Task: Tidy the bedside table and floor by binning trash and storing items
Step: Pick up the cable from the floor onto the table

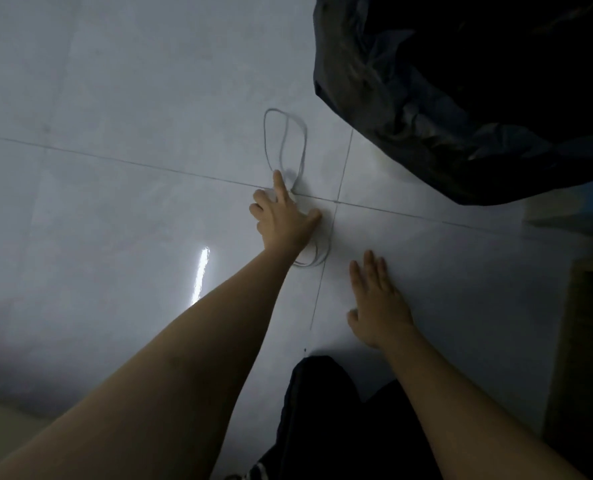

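Both hands are out over the pale tiled floor [115, 98]. Nearest, the right hand [378, 299] is spread flat, palm down, fingers together and grasping nothing — whether it presses on the tile or hovers just above it cannot be told. Farther out, the left hand [283, 214] reaches forward with fingers splayed and lies on top of a thin white cable [284, 140], right where the grout lines cross; it covers the cable's middle without being clenched around it. One set of loops shows just behind the wrist, and a longer loop runs on beyond the fingertips, flat on the floor. Beyond and to the right stands a black bin bag [478, 98], crumpled and glossy, near the cable but apart from it.
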